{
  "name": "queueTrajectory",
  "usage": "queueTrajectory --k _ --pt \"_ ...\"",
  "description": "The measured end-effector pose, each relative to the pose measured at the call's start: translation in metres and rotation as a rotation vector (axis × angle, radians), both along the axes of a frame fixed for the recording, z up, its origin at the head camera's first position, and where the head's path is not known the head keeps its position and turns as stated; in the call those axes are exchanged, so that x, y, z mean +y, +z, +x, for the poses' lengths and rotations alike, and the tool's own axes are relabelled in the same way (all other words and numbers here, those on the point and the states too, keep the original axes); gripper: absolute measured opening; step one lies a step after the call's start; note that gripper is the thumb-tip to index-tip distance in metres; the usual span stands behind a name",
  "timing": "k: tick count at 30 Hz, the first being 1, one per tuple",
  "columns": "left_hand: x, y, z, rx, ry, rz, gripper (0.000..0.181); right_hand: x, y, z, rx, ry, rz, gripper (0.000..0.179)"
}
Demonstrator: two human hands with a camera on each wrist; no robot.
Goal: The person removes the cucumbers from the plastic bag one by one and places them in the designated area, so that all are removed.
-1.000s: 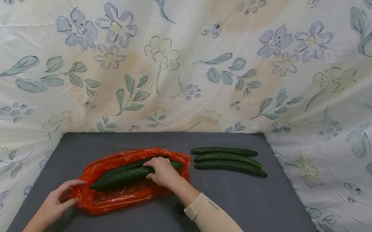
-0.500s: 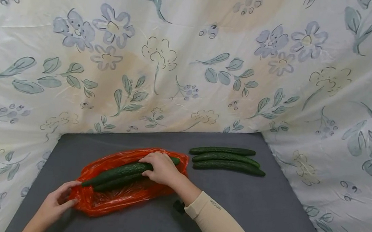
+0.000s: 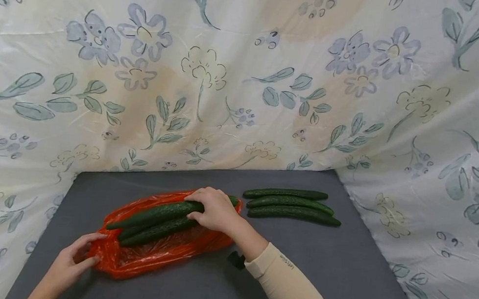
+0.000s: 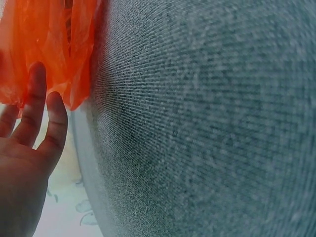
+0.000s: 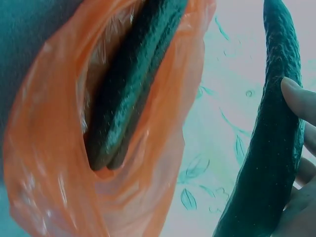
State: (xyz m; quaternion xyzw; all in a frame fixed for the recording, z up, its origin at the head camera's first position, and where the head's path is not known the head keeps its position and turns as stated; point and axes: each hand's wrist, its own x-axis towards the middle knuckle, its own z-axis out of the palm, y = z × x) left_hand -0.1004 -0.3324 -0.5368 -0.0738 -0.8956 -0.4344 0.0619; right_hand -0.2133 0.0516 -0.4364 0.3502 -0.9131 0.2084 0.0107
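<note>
My right hand (image 3: 214,211) grips a long dark green cucumber (image 3: 152,214) above the open side of a red plastic bag (image 3: 151,264). The right wrist view shows thumb and fingers round this cucumber (image 5: 271,133), apart from the bag (image 5: 44,143). Two more cucumbers (image 5: 128,94) lie side by side inside the bag. My left hand (image 3: 69,259) holds the bag's left end between thumb and fingers. In the left wrist view, fingers of that hand (image 4: 29,148) touch the crinkled plastic (image 4: 49,44); its thumb is hidden there.
Three cucumbers (image 3: 292,206) lie side by side on the grey tabletop (image 3: 297,264), right of the bag. A floral cloth (image 3: 229,79) hangs behind the table and along its sides. A small black object (image 3: 235,260) shows under the right wrist.
The right hand has raised one cucumber up from the others in the bag and shifted slightly right. The left hand stays at the bag's left end.
</note>
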Motion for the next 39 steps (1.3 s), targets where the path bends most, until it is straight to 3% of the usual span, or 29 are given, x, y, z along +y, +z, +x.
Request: queueTrajectory --k 14,25,39 --pt "0.0 0.001 0.001 0.001 0.0 0.011 0.042 0.034 0.008 -0.01 -0.029 -0.089 -0.108 0.044" --pt "-0.001 0.001 0.0 -0.003 0.01 0.009 0.043 0.07 0.001 -0.022 -0.048 -0.124 -0.147 0.042" --pt "0.0 0.002 0.0 -0.008 0.005 -0.008 0.041 0.109 -0.008 -0.023 -0.09 -0.17 -0.21 0.044"
